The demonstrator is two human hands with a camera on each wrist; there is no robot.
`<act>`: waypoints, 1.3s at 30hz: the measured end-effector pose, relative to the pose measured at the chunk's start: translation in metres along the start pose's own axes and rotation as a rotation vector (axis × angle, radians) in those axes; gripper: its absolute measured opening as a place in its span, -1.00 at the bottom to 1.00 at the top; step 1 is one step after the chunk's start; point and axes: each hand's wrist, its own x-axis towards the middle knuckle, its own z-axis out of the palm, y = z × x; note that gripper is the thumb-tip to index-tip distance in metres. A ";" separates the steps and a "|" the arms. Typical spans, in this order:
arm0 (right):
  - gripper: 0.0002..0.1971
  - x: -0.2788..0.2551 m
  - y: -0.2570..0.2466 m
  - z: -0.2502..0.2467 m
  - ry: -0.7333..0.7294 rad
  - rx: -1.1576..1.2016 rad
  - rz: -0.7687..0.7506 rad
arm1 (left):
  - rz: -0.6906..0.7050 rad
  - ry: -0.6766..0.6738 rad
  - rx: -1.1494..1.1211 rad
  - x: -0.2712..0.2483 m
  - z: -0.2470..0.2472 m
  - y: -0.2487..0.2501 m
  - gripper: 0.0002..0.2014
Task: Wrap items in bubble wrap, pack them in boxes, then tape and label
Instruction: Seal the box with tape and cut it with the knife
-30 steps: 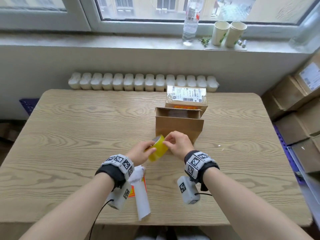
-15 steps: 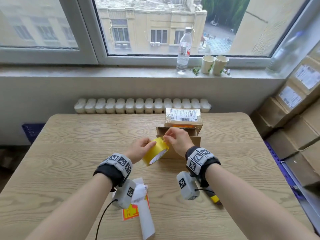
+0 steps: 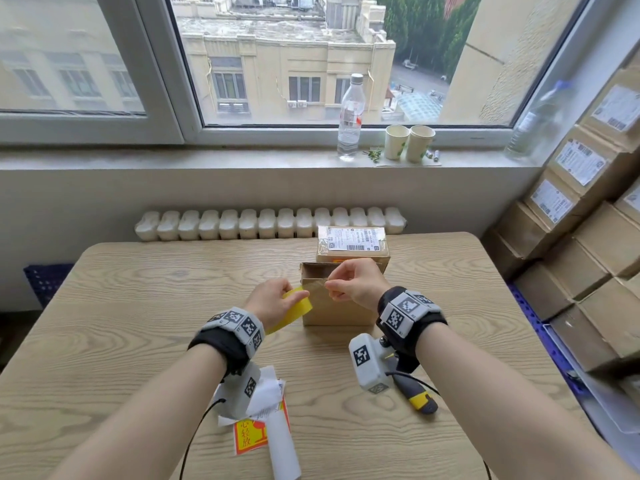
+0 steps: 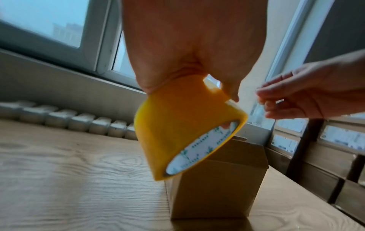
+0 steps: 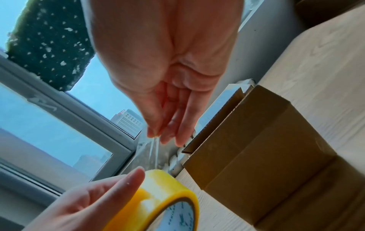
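My left hand point(image 3: 277, 299) grips a yellow roll of tape point(image 3: 294, 310) from above, just left of an open brown cardboard box point(image 3: 332, 310) on the table. My right hand point(image 3: 334, 289) pinches the free end of the clear tape strip point(image 3: 317, 284), which stretches a short way from the roll in front of the box's near wall. In the left wrist view the tape roll point(image 4: 177, 129) tilts with its white core facing down-right. In the right wrist view the thumb and fingers point(image 5: 158, 131) pinch the thin strip point(image 5: 156, 150) above the roll point(image 5: 158, 195).
A sealed box with a shipping label point(image 3: 353, 244) stands right behind the open one. A yellow-and-black utility knife point(image 3: 417, 398) lies under my right wrist. Red fragile stickers point(image 3: 249, 436) and a white paper roll point(image 3: 284, 448) lie near the table's front edge. Stacked cartons point(image 3: 581, 237) fill the right side.
My right hand has pulled the tape's end rightward away from the roll, opening a short strip between the hands. The head view has tilted up toward the window.
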 end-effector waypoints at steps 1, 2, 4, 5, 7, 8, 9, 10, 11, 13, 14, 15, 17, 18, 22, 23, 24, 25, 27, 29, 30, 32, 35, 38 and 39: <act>-0.87 0.000 -0.001 -0.002 -0.009 -0.014 0.005 | -0.010 -0.003 -0.041 0.000 0.000 -0.001 -0.72; -0.89 0.000 -0.001 -0.004 -0.014 -0.023 0.016 | -0.007 -0.014 -0.126 -0.001 0.000 -0.001 -0.71; -0.91 0.000 -0.001 -0.007 -0.029 -0.007 0.049 | 0.061 -0.039 -0.242 -0.005 -0.002 0.003 -0.75; -0.91 0.000 0.000 -0.008 -0.028 0.011 0.060 | 0.104 -0.052 -0.248 -0.006 -0.003 0.005 -0.81; -0.86 0.001 0.002 -0.010 -0.010 0.052 0.079 | 0.160 -0.072 -0.227 -0.004 -0.006 0.009 -0.91; -0.84 0.001 0.003 -0.010 0.002 0.071 0.087 | 0.163 -0.075 -0.191 -0.002 -0.007 0.011 -0.91; -0.84 0.002 0.004 -0.011 0.006 0.084 0.089 | 0.152 -0.076 -0.141 0.000 -0.009 0.013 -0.90; -0.86 0.003 0.004 -0.012 0.006 0.095 0.086 | 0.137 -0.076 -0.090 0.002 -0.011 0.016 -0.89; -0.88 0.004 0.005 -0.012 0.007 0.108 0.084 | 0.123 -0.077 -0.042 0.005 -0.012 0.019 -0.88; -0.89 0.008 0.009 -0.015 0.017 0.154 0.096 | 0.107 -0.078 0.037 0.009 -0.014 0.026 -0.86; -0.89 0.010 0.011 -0.016 0.026 0.175 0.106 | 0.098 -0.075 0.077 0.011 -0.014 0.031 -0.85; -0.89 0.012 0.013 -0.018 0.030 0.187 0.112 | 0.088 -0.068 0.114 0.012 -0.013 0.034 -0.83; -0.88 0.015 0.017 -0.020 0.027 0.179 0.112 | 0.076 -0.059 0.150 0.017 -0.010 0.038 -0.82; -0.86 0.017 0.020 -0.023 0.018 0.186 0.112 | 0.074 -0.061 0.145 0.019 -0.009 0.040 -0.83; -0.52 0.028 0.036 -0.046 0.066 0.192 0.160 | 0.047 -0.095 0.150 0.028 -0.009 0.040 -0.85; -0.46 0.031 0.041 -0.055 0.093 0.118 0.151 | 0.050 -0.104 0.161 0.031 -0.010 0.037 -0.86; -0.44 0.034 0.046 -0.063 0.101 0.050 0.135 | 0.047 -0.112 0.152 0.034 -0.011 0.035 -0.86; -0.43 0.037 0.049 -0.070 0.091 -0.014 0.116 | 0.042 -0.118 0.128 0.037 -0.012 0.033 -0.86; -0.40 0.045 0.057 -0.077 0.072 -0.225 0.049 | 0.037 -0.130 0.085 0.041 -0.012 0.030 -0.85; -0.36 0.054 0.065 -0.078 0.050 -0.486 -0.040 | 0.026 -0.145 0.077 0.043 -0.010 0.032 -0.85; -0.38 0.058 0.068 -0.077 0.025 -0.577 -0.073 | 0.024 -0.146 0.079 0.045 -0.008 0.033 -0.85; -0.46 0.063 0.078 -0.073 -0.015 -0.672 -0.093 | 0.030 -0.148 0.085 0.049 -0.006 0.036 -0.86; -0.56 0.067 0.087 -0.071 0.018 -0.680 -0.077 | 0.020 -0.178 0.096 0.054 -0.005 0.045 -0.86; -0.69 0.068 0.091 -0.069 0.037 -0.702 -0.109 | 0.005 -0.182 0.107 0.060 -0.005 0.058 -0.86; -0.74 0.068 0.093 -0.068 0.033 -0.728 -0.131 | -0.001 -0.183 0.111 0.062 -0.004 0.062 -0.85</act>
